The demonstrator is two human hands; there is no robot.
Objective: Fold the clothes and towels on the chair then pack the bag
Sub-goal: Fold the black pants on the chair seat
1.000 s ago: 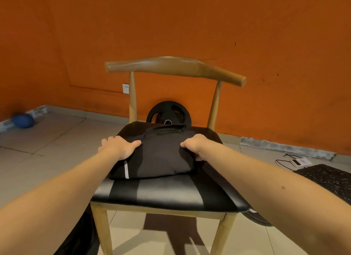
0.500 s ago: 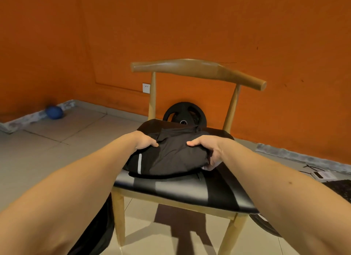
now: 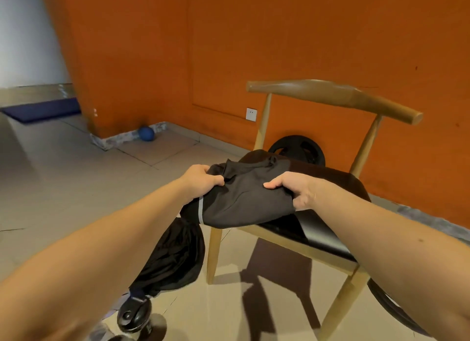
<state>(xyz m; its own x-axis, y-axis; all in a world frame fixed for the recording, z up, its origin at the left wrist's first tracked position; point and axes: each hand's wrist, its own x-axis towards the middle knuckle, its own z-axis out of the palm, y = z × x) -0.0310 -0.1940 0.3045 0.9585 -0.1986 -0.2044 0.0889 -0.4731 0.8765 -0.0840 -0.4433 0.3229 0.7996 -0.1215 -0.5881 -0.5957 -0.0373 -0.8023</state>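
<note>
**Both hands clenched on the folded garment at the seat's corner**

The orange wall (image 3: 279,35) fills everything beyond my fingers. The tiled floor (image 3: 76,188) spreads out below them and to their left. The chair (image 3: 330,94) stands just past my fingers, with its wooden backrest above and beyond my right knuckles and its black seat under my right fingers. Straight below my left fingers, what looks like the black bag (image 3: 173,259) slumps beside the chair's front leg.

The folded black garment (image 3: 244,201) is stretched between my two sets of fingers. Its right part rests on the seat's near-left corner, and its left part juts past the seat edge, above the bag. My left hand (image 3: 201,181) clenches the garment's left edge, fingers curled over bunched cloth. My right hand (image 3: 292,190) grasps the right edge, thumb on top and fingers tucked underneath.

A weight plate (image 3: 297,150) leans on the wall beyond my right fingers, behind the chair. A dumbbell (image 3: 133,315) lies on the floor well below my left fingers, near the bag's bottom. A blue ball (image 3: 146,133) sits by the wall, far beyond my left fingers. A white outlet (image 3: 251,114) is on the wall above and between my fingers. A grey stripe (image 3: 201,211) runs down the garment just under my left wrist.
</note>
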